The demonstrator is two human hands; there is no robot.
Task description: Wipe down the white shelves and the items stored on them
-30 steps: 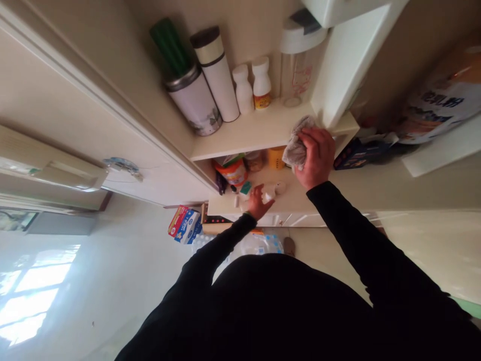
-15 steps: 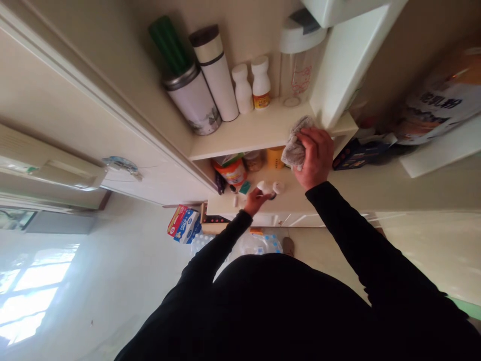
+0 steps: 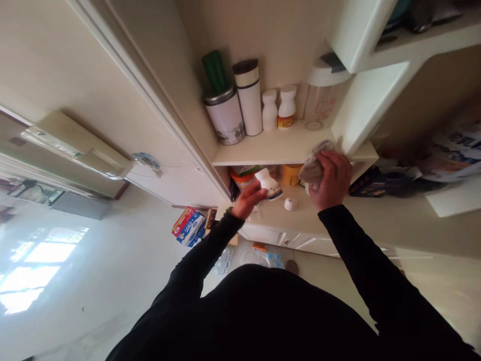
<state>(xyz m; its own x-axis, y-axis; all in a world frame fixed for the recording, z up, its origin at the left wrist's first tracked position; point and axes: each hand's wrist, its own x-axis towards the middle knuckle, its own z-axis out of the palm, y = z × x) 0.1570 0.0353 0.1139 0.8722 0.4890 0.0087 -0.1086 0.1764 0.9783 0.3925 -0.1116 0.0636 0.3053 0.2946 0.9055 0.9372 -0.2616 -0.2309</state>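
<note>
My left hand (image 3: 246, 199) is closed round a small white pill bottle (image 3: 269, 183) with a coloured label, held up in front of the lower shelf. My right hand (image 3: 330, 180) grips a crumpled grey cloth (image 3: 313, 165) pressed against the front edge of the upper shelf (image 3: 274, 148). Another small white bottle (image 3: 289, 203) stands on the lower shelf (image 3: 285, 218) between my two hands.
The upper shelf holds a patterned canister (image 3: 226, 118), a white flask (image 3: 250, 98), two white bottles (image 3: 278, 108) and a clear lidded jar (image 3: 323, 93). Behind my hands stand an orange tin (image 3: 240, 176) and a yellow jar (image 3: 291, 174). Boxes (image 3: 189, 225) lie on the floor below.
My left hand has picked the white pill bottle up off the lower shelf and raised it. The view has tilted, so the shelves sit lower in the picture. My right hand stays on the cloth.
</note>
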